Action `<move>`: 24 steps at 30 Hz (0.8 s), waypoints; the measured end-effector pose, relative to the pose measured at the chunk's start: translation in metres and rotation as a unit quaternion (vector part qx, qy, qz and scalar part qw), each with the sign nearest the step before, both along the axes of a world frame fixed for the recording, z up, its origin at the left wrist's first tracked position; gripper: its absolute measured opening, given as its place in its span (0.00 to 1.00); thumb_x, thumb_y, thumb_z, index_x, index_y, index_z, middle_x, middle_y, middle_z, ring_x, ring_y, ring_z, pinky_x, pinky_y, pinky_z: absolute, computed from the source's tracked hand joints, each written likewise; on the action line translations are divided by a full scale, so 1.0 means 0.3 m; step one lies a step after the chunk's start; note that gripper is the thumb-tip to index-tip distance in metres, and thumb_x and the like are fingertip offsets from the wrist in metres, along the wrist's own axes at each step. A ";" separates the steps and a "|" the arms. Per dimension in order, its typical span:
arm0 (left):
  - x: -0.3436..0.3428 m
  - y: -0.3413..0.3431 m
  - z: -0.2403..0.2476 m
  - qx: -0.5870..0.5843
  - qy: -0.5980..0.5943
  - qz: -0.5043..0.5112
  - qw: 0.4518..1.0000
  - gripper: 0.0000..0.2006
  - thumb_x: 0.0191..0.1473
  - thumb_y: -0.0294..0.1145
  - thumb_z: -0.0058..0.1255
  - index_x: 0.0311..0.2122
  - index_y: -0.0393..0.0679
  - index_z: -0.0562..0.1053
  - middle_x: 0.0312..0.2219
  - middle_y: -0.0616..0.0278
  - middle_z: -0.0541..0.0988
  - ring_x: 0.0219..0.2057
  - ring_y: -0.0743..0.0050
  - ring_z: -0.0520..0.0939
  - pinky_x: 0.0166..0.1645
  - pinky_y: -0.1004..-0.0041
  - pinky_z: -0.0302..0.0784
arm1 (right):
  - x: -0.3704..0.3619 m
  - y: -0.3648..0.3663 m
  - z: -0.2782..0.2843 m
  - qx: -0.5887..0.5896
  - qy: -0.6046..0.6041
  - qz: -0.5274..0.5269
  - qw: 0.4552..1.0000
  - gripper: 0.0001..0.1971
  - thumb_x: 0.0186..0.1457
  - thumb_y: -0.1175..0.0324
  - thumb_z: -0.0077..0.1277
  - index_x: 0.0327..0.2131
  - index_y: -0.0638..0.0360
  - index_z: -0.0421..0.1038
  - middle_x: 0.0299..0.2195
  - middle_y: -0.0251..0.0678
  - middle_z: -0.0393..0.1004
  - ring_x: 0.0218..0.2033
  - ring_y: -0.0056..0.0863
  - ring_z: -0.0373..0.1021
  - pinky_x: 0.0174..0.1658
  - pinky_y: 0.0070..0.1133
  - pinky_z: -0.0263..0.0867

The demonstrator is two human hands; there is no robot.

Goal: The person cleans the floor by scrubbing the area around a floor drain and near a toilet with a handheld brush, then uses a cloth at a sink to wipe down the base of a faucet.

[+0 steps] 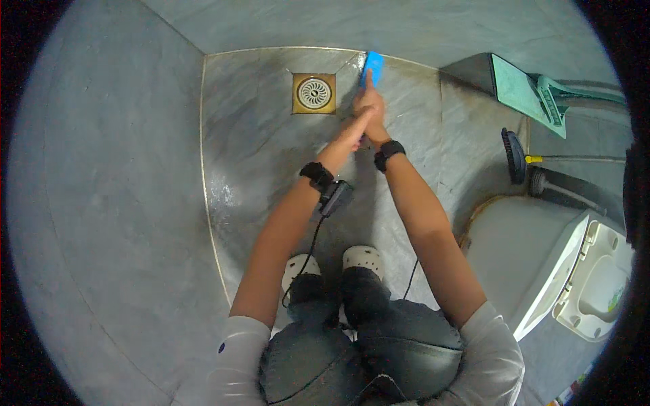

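A blue oblong scrubber (pixel 373 66) is pressed into the joint between the grey tiled floor (pixel 399 142) and the far wall. My right hand (pixel 376 101) grips its near end, with a finger stretched along its top. Against the heel of that hand lies my left hand (pixel 355 130), closed round it near the wrist; some of its fingers are hidden. Left of the scrubber is a round drain grate (pixel 314 93) in a square brass-coloured plate. The tile looks wet and shiny along the joint.
A green dustpan (pixel 528 95) leans at the far right, above a black-bristled broom (pixel 514 155) and a grey toilet brush (pixel 538 183). The white toilet (pixel 521 237) stands to my right. My white clogs (pixel 363 258) are on the floor. A black cabled device (pixel 335 197) hangs at my left wrist.
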State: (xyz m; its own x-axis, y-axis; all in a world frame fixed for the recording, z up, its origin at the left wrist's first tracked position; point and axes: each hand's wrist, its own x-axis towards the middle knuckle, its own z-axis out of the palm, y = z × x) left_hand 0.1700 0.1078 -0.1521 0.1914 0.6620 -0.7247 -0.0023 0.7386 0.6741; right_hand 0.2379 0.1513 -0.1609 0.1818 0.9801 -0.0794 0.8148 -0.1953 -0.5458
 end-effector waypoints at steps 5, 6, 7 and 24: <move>-0.218 -0.043 -0.012 -0.005 0.020 0.083 0.996 0.30 0.32 0.67 0.37 0.23 0.43 0.64 0.11 0.68 0.60 0.10 0.81 0.59 0.12 0.79 0.51 | -0.245 0.022 -0.047 0.060 0.069 0.104 0.990 0.31 0.39 0.73 0.38 0.51 0.61 0.40 0.17 0.50 0.65 0.19 0.45 0.64 0.22 0.32 0.58; -0.264 -0.058 -0.016 -0.008 0.024 0.106 0.994 0.30 0.32 0.67 0.37 0.23 0.43 0.64 0.11 0.68 0.60 0.10 0.81 0.59 0.12 0.79 0.51 | -0.294 0.012 -0.051 0.080 0.094 0.144 0.982 0.32 0.39 0.73 0.38 0.51 0.61 0.39 0.18 0.51 0.65 0.19 0.45 0.64 0.22 0.32 0.58; -0.310 -0.070 -0.021 -0.010 0.029 0.130 0.991 0.31 0.32 0.67 0.37 0.24 0.43 0.64 0.11 0.68 0.60 0.10 0.81 0.59 0.12 0.79 0.51 | -0.347 0.002 -0.053 0.079 0.096 0.148 0.981 0.32 0.39 0.73 0.38 0.51 0.61 0.39 0.18 0.51 0.65 0.19 0.45 0.64 0.22 0.32 0.58; -0.068 -0.030 -0.043 -0.027 -0.013 0.030 0.999 0.36 0.35 0.67 0.31 0.36 0.40 0.65 0.22 0.60 0.68 0.19 0.71 0.69 0.16 0.74 0.61 | -0.084 -0.018 -0.103 0.184 0.061 0.183 0.964 0.30 0.39 0.72 0.39 0.51 0.50 0.45 0.16 0.44 0.66 0.17 0.39 0.63 0.21 0.30 0.58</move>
